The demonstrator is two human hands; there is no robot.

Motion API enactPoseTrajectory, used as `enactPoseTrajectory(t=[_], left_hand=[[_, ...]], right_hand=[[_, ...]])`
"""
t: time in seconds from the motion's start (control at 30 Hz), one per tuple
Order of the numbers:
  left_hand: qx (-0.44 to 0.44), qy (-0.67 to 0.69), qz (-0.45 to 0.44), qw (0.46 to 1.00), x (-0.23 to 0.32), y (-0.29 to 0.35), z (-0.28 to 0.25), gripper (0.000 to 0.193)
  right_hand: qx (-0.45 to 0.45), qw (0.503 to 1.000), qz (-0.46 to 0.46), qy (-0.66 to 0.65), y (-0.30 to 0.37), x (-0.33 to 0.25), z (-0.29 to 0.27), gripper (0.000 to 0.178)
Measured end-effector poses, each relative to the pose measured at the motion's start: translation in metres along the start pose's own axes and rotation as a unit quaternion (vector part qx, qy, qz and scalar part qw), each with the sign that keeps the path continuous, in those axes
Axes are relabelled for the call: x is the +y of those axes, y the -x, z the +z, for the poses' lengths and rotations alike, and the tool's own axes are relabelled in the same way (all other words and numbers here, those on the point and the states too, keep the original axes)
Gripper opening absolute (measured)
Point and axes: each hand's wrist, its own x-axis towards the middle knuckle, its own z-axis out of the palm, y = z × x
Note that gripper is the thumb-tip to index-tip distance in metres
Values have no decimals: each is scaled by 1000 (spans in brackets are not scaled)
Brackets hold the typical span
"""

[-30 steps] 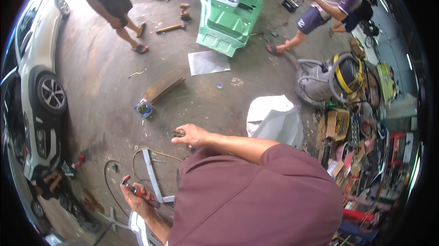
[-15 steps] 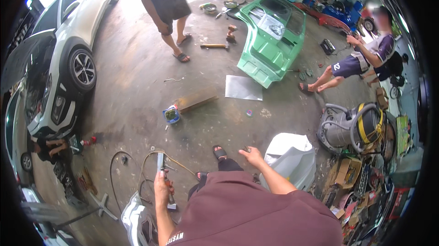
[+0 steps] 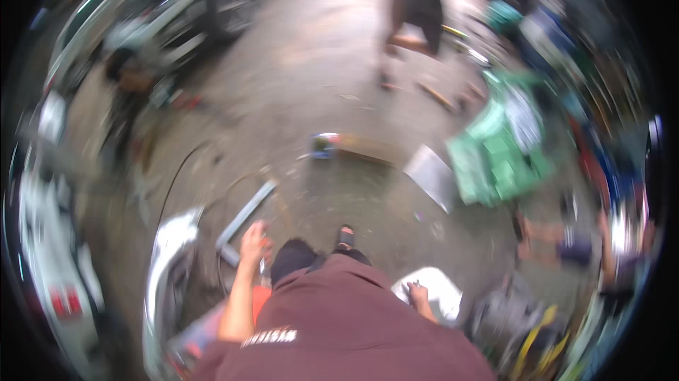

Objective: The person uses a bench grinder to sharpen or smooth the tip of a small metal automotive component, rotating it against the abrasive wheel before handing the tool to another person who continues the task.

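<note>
My left hand (image 3: 254, 242) is closed, fingers curled round something slim and greyish that blur keeps me from naming. Beside it a long grey metal bar (image 3: 247, 211) slants, with a bent lower end; I cannot tell whether the hand touches it. Low at my right side, my right hand (image 3: 421, 297) pinches a small dark object (image 3: 416, 284). Just behind that hand sits a white plastic-looking piece (image 3: 444, 292). A silvery-white car part (image 3: 170, 246) stands left of my left arm, and something orange-red (image 3: 262, 301) shows beneath the forearm.
A brownish board (image 3: 364, 147) with a blue tub (image 3: 323, 146) at its end lies ahead. Farther right are a pale sheet (image 3: 429, 177) and a green vehicle door (image 3: 498, 147). A hose (image 3: 177, 176) curves on the floor. People, cars and a grey-yellow vacuum (image 3: 530, 324) surround me.
My view has swung left, so the scene sits farther right and is blurred. My right hand has drawn down and back toward my side. The metal bar now appears more slanted.
</note>
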Motion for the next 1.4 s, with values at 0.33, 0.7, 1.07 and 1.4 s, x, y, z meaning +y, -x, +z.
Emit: enactPoseTrajectory(t=[0.33,0.7,1.07,1.4], left_hand=[[8,367,-31,930,-1,-45,-64,30],[97,377,-229,892,-149,-250,-128,15],[167,517,-308,781,-168,-535,-257,23],[392,523,76,753,184,-620,-619,27]], right_hand=[[-141,977,-159,15,-8,-172,54,40],[-121,900,-270,321,39,-349,173,24],[-109,714,-371,585,91,-501,245,51],[-103,684,-351,631,90,-582,324,39]])
